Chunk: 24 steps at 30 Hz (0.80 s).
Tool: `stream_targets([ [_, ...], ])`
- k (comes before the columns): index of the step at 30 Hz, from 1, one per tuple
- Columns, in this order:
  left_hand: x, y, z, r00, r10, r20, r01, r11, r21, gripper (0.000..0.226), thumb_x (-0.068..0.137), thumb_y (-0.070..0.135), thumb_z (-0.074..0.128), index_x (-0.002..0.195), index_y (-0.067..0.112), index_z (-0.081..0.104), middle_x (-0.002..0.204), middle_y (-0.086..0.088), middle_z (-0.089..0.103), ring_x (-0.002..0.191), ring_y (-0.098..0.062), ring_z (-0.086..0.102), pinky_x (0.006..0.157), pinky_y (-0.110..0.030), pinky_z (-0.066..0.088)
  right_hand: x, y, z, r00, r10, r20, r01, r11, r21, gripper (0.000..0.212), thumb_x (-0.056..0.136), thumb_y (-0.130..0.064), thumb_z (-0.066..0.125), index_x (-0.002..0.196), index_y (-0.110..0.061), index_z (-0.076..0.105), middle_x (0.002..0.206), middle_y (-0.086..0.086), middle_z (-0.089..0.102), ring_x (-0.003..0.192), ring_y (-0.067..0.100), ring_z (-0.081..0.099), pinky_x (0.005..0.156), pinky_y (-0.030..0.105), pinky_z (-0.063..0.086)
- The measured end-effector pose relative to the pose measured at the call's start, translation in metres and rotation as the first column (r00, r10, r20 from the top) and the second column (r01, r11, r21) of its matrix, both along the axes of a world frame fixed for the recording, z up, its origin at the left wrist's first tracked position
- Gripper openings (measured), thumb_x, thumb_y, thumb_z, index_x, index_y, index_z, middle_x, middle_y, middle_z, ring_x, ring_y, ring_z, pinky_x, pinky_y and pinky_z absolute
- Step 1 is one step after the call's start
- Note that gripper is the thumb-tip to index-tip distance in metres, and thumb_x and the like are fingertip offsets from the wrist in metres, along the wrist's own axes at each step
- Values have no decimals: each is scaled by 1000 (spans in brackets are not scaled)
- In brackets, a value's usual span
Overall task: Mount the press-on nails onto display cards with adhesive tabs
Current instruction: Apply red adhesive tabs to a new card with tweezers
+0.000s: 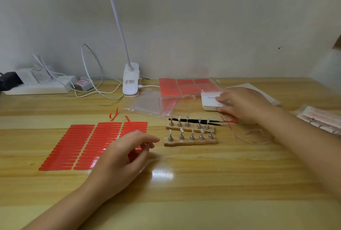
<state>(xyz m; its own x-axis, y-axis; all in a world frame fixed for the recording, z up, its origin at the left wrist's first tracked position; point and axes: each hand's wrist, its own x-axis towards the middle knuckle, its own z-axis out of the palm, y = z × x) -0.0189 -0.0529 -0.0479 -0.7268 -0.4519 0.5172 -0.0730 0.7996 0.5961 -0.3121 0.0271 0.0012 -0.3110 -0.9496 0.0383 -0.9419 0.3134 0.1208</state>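
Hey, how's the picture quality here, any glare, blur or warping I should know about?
Head view: a bright glare patch sits on the wooden table in front of the nail stands; the red adhesive tab sheet also catches a shine. The left hand and right hand look soft. Wide-angle distortion bows the table edge and wall; small print on the white card stack is unreadable.

Head-worn view, forward and down, close over wooden table (pixel 184 192)

the pale yellow wooden table (pixel 203 183) is glossy and varnished, the flat red adhesive tab sheet (pixel 77 145) smooth and shiny, the clear plastic bag (pixel 147 104) crinkled, the small grey nail stands (pixel 191 135) dull metal on raw wood strips.
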Motion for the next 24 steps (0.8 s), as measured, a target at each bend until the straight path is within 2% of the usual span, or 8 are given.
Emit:
stream_targets([
  [2,-1,0,0,1000,8,-4,-8,1000,5,31,80,7,52,95,33,62,84,12,62,76,-2,59,60,-12,42,-2,1,2,997,4,72,-5,1000,1,33,92,-35,51,120,-20,59,123,-2,57,110,19,52,90,35,44],
  [4,-1,0,0,1000,1,-4,-1,1000,16,32,79,6,52,94,33,62,88,13,61,72,1,59,59,-13,42,-5,2,4,994,34,107,-34,999,1,25,93,-32,51,107,-16,65,116,-2,59,106,19,53,89,34,43],
  [7,-1,0,1,1000,-4,-4,4,1000,26,32,79,6,52,94,33,62,89,13,60,68,3,58,60,-17,45,-8,3,7,997,63,48,-65,997,32,28,94,-27,48,69,-19,58,79,-7,57,79,12,54,78,34,44],
  [9,-1,1,1,1000,4,-2,-4,1000,19,33,79,6,52,94,34,62,89,13,61,74,-1,59,60,-13,43,-7,4,7,996,94,-7,-94,995,20,35,95,-24,45,61,-18,47,67,-5,50,67,14,50,71,35,43],
  [11,-1,1,1,1000,4,-3,-4,1000,24,33,79,6,51,94,33,62,89,13,61,73,-2,58,59,-13,42,-9,4,7,993,110,-36,-110,994,-3,31,96,-24,42,73,-10,56,78,2,60,76,21,55,72,36,44],
  [14,0,1,1,1000,-14,-5,14,999,51,32,80,6,51,95,32,63,89,14,60,63,2,57,57,-21,46,-12,5,9,994,105,20,-104,994,-33,30,96,-25,42,97,-6,65,100,8,66,93,24,59,80,37,45],
  [17,1,0,0,1000,-31,3,31,999,27,33,79,5,52,97,31,62,90,13,59,65,6,57,60,-16,45,-12,8,12,988,94,125,-84,993,-80,29,95,-25,47,114,-13,65,120,0,63,111,19,56,92,35,43],
  [24,1,-1,-2,999,-32,7,31,999,12,34,78,4,54,99,29,63,86,13,62,82,-3,60,69,-10,45,-15,7,18,953,66,297,-27,991,-131,29,94,-24,50,120,-18,61,128,-4,57,122,12,48,96,23,34],
])
